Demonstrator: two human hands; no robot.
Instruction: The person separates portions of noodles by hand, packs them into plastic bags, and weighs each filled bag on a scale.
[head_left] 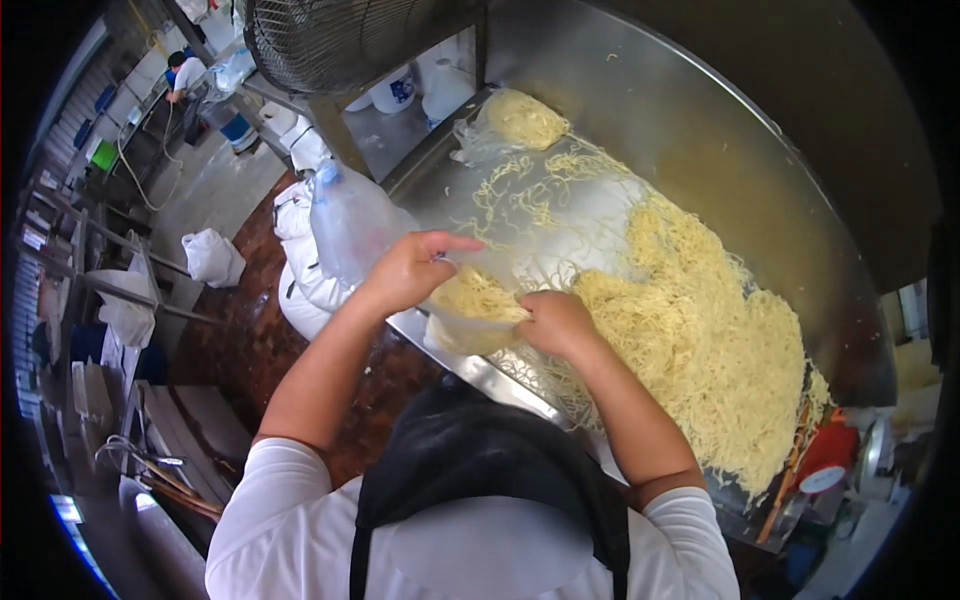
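Observation:
A clear plastic bag with yellow noodles in it hangs between my two hands at the near edge of the metal table. My left hand pinches the bag's rim on the left, its index finger stretched out to the right. On the other side my right hand is closed at the bag's opening, against the noodles; its fingertips are partly hidden. A large heap of loose noodles lies to the right of my right hand. Farther back on the table rests a filled bag of noodles.
A large fan stands at the upper left, above white jugs. White sacks and a translucent plastic bag are left of the table. A person bends over far left. A red container sits at right.

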